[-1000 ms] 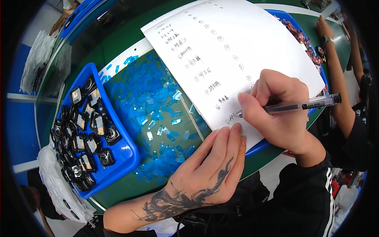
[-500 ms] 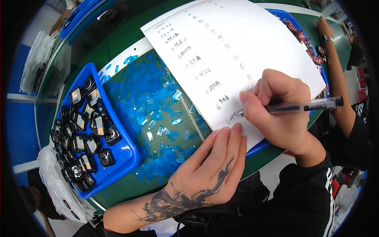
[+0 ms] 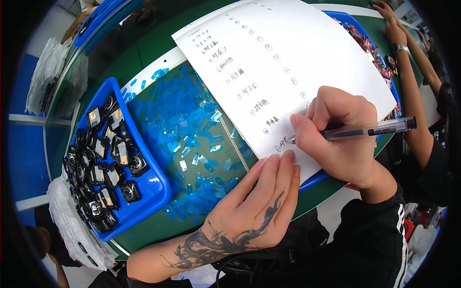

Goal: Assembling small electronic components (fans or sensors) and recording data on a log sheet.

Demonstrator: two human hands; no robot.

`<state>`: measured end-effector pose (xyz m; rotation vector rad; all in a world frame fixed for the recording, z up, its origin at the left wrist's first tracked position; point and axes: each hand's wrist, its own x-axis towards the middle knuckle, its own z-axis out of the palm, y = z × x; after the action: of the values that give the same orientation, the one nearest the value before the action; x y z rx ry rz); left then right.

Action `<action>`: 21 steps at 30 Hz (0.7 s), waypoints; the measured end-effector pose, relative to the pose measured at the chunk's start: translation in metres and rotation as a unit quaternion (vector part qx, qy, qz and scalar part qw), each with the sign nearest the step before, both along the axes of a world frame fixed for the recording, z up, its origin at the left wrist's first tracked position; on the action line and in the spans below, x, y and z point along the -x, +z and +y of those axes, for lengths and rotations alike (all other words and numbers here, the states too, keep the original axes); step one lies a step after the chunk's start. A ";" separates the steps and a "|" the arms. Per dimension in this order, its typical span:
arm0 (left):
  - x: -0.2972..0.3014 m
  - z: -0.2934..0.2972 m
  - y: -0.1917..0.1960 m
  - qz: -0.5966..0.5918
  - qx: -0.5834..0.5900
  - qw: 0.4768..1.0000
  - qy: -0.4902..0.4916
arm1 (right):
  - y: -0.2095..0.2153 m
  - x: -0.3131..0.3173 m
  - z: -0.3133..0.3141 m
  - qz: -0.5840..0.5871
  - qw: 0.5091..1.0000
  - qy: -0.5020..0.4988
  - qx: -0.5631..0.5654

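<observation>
Paper (image 3: 312,48) on green table (image 3: 144,236) is pressed by left hand (image 3: 257,206), pen (image 3: 384,128) gripped by right hand (image 3: 342,152); two o'clock, perhaps two co-workers (image 3: 407,77).

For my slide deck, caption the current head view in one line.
Right hand holds pen to paper, left hand on its near edge, beside blue pieces and a tray of black parts.

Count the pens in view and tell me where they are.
1: the pen in the right hand, its tip at the paper. Others may be hidden beneath the sheet.
</observation>
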<state>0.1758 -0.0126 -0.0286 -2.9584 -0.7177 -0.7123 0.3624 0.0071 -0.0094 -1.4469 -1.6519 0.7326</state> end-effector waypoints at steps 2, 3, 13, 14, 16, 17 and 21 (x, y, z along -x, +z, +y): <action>0.000 0.000 0.001 0.001 0.000 1.000 0.000 | 0.000 0.000 0.000 -0.007 1.000 -0.001 -0.007; 0.000 0.000 0.001 0.002 0.000 1.000 0.000 | 0.000 0.000 0.000 -0.014 1.000 -0.001 -0.015; 0.001 0.000 0.000 0.006 0.001 1.000 -0.001 | -0.001 -0.001 0.000 -0.015 1.000 -0.003 -0.013; 0.001 0.000 0.001 0.006 0.001 1.000 -0.002 | -0.002 -0.001 0.000 -0.018 1.000 -0.003 -0.018; 0.001 0.000 0.001 0.008 0.002 1.000 -0.001 | -0.002 -0.001 0.001 -0.020 1.000 -0.002 -0.023; 0.001 0.000 0.001 0.008 0.002 1.000 -0.001 | -0.001 -0.001 0.001 -0.022 0.999 0.000 -0.026; 0.001 0.000 0.001 0.007 0.002 1.000 -0.001 | -0.002 -0.002 0.001 -0.026 0.999 0.002 -0.025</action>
<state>0.1748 -0.0124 -0.0276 -2.9657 -0.7168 -0.6898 0.3648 0.0080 -0.0111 -1.4375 -1.7013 0.6565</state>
